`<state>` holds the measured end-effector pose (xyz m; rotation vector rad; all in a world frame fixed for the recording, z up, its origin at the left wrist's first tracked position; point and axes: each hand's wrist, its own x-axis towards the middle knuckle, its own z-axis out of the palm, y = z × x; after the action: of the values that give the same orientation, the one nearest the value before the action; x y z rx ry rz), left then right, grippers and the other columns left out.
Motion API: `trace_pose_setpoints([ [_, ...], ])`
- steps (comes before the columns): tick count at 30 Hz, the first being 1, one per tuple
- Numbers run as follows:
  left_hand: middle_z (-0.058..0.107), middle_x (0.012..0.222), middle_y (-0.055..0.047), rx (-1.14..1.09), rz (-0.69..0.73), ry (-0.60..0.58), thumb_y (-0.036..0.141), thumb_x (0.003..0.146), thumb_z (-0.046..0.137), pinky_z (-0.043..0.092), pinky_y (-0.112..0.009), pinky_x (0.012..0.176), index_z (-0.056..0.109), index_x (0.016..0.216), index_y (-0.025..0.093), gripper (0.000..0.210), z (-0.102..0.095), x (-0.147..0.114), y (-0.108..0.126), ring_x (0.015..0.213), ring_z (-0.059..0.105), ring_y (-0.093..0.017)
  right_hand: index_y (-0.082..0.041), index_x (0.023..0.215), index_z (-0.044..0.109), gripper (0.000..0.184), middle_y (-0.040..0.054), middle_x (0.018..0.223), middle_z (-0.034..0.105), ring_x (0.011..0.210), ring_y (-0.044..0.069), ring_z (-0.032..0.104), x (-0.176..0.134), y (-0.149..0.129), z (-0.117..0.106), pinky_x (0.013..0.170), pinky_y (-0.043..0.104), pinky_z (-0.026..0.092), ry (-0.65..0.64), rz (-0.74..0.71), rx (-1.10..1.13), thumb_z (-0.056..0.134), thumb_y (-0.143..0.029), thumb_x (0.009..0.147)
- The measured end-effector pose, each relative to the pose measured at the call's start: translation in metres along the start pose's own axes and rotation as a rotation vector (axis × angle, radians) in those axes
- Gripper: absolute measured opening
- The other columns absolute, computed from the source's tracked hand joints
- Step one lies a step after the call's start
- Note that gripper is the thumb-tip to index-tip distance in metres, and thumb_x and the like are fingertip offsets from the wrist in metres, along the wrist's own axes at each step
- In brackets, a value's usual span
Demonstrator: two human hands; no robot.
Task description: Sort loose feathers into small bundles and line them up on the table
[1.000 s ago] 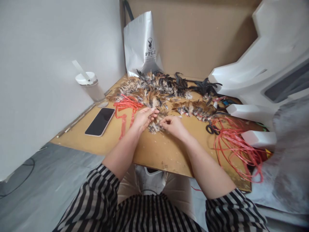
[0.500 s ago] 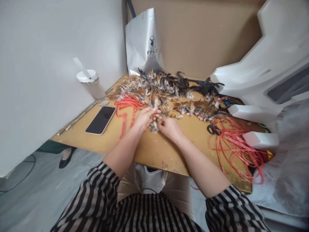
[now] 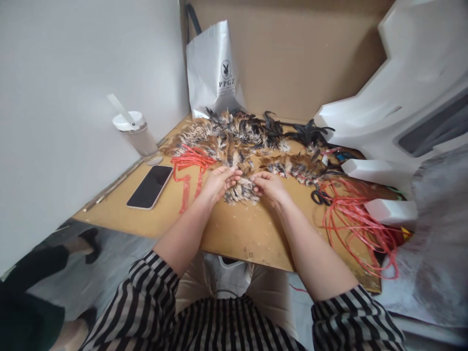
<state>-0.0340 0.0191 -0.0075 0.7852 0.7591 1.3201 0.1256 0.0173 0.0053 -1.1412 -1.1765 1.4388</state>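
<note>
Small brown-and-white feathers (image 3: 241, 194) lie in a loose heap on the tabletop, between and just below my two hands. My left hand (image 3: 219, 183) is over the heap's left side, thumb and fingers pinched together on feathers whose tips barely show. From the right, my right hand (image 3: 272, 187) reaches in with its fingertips closed on a feather at the heap's edge. Behind the hands is a long bank of brown and black feathers (image 3: 234, 129), and a feather bundle (image 3: 292, 165) with red at its base lies to the right.
A phone (image 3: 149, 187) and red plastic strips (image 3: 192, 158) are on the left, near a lidded cup (image 3: 135, 134). More red strips (image 3: 358, 219) and black-handled scissors (image 3: 321, 196) lie right. A silver bag (image 3: 214, 73) stands behind; white foam pieces (image 3: 391, 212) flank the right edge.
My right hand has moved right, away from my left hand, showing more of the feather heap between them. Another person's legs have come into view at lower left.
</note>
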Motion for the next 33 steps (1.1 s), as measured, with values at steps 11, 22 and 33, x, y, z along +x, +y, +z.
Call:
trace_pose_setpoints([
  [11,0.067,0.077,-0.008,0.04,-0.093,-0.097,0.018,0.07,0.061,0.047,-0.015,0.052,0.061,0.08,0.008,0.014,0.003,-0.0032,-0.0001,0.061,0.061,-0.009,-0.016,0.072,0.055,0.028,-0.0033,0.051,0.056,0.043,0.008,0.052,0.0039,0.0056,-0.0038,0.036,0.016,0.038,-0.056,0.066,0.168,0.071,-0.02,0.05],
  [22,0.067,0.079,-0.008,0.044,-0.094,-0.066,0.016,0.07,0.061,0.046,-0.014,0.052,0.062,0.079,0.008,0.012,0.0029,-0.0027,0.0,0.059,0.06,-0.008,-0.017,0.079,0.053,0.029,-0.0039,0.055,0.057,0.037,0.004,0.043,0.0063,0.002,-0.0079,0.031,0.013,0.026,0.019,0.08,0.273,0.067,-0.015,0.053],
  [33,0.066,0.087,-0.01,0.011,-0.026,-0.076,0.019,0.069,0.062,0.044,-0.013,0.051,0.062,0.08,0.008,0.015,0.0016,-0.0024,0.0003,0.061,0.059,-0.006,-0.017,0.085,0.057,0.027,0.0002,0.069,0.061,0.039,0.006,0.046,0.0026,0.0015,-0.0048,0.033,0.016,0.03,0.086,-0.072,-0.056,0.062,-0.025,0.059],
])
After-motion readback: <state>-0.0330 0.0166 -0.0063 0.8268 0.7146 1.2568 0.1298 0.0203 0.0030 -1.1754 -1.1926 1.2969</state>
